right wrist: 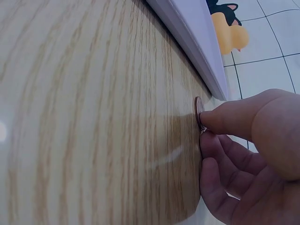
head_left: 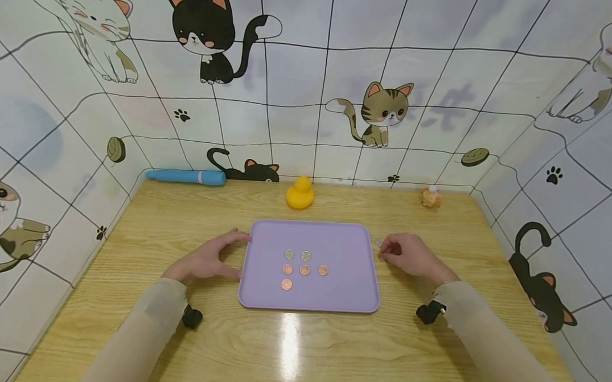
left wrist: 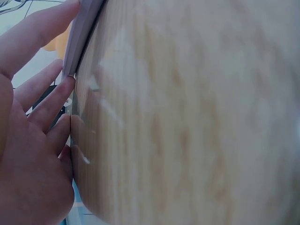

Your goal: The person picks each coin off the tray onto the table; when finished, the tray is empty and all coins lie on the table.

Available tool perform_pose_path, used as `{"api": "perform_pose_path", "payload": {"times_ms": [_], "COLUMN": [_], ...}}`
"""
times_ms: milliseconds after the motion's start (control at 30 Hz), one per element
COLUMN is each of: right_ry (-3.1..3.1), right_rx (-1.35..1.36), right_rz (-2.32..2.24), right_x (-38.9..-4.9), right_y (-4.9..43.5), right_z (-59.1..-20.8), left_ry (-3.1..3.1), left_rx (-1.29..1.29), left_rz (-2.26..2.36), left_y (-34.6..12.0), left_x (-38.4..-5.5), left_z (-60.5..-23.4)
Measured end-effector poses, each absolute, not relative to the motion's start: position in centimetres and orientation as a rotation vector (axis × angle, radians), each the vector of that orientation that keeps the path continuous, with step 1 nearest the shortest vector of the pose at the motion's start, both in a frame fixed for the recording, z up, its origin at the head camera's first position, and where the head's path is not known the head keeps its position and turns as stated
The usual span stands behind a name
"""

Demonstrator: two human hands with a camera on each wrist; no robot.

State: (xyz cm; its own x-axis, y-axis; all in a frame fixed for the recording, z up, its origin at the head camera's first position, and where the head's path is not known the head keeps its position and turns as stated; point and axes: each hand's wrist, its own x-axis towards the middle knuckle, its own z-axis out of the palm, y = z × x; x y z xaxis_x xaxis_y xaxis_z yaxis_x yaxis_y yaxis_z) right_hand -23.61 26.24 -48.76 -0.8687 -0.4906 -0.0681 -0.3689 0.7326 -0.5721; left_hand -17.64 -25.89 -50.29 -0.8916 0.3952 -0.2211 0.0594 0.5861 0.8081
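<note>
A lilac tray (head_left: 344, 244) lies on the table with several coins on it: two silver coins, one of them this silver coin (head_left: 289, 254), above several copper coins, such as this copper coin (head_left: 305, 269). My left hand (head_left: 208, 258) spreads its fingers and thumb against the tray's left rim. Beyond the right rim, my right hand (head_left: 411, 254) pinches a copper coin (right wrist: 198, 112) between thumb and fingertips, close to the tabletop. Just behind those fingers, a silver coin (head_left: 378, 242) lies on the table.
A yellow rubber duck (head_left: 300, 193) stands behind the tray. At the back left lies a blue pen-like stick (head_left: 186, 176), and a small orange figurine (head_left: 431, 196) sits at the back right. Cat-printed cloth walls (head_left: 299, 122) enclose the wooden table (head_left: 217, 346).
</note>
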Motion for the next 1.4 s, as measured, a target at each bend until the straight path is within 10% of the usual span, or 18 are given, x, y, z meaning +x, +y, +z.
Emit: {"api": "perform_pose_path", "payload": {"times_ms": [1400], "right_ry": [2.681], "right_rx": [-0.743], "right_rz": [-1.056], "right_x": [-24.6], "right_y": [21.9], "right_z": [-45.5], "left_ry": [2.428], "left_rx": [0.383], "left_rz": [1.243], "left_y": [-26.0], "left_x": [-17.7], "left_z": [-50.4]}}
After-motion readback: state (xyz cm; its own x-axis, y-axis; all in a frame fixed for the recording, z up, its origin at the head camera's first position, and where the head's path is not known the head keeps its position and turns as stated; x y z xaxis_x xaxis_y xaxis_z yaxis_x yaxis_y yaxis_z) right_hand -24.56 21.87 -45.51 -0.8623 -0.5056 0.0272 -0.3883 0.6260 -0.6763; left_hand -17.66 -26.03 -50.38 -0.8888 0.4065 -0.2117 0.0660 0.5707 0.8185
